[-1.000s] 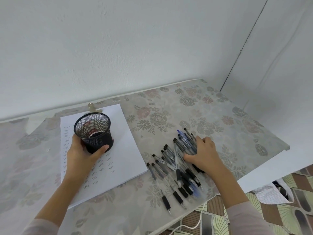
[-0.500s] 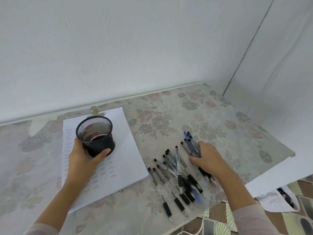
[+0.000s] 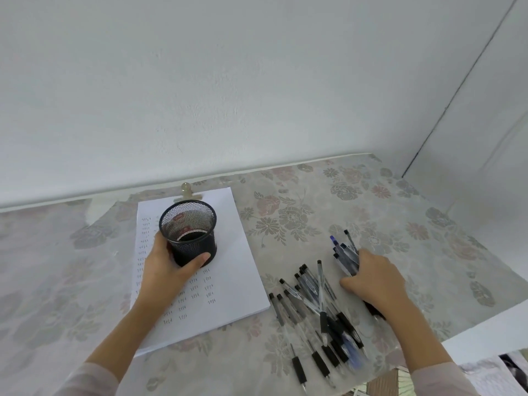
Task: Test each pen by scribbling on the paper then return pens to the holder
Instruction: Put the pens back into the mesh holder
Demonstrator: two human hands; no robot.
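The left hand [image 3: 168, 270] wraps round the black mesh holder [image 3: 190, 232] in the middle left of the frame, with the thumb on the near side. The holder stands upright on the paper [image 3: 228, 281], which has many small scribble marks on it. I see no pens inside the holder. The right hand [image 3: 377, 284], in the lower right of the frame, curls its fingers round a bunch of pens [image 3: 344, 252], and their ends stick out past the fingers toward the top. More loose pens [image 3: 314, 304] lie in a heap on the flowery table [image 3: 314, 207], just left of that hand, between it and the paper. The pens look light, thin and hard. Their clear bodies look smooth and could slip, but the black parts near one end look easier to hold. A bunch can fan out and drop, so I think it is best to hold it round the middle. The holder looks light too and could tip, so a hand on it helps.
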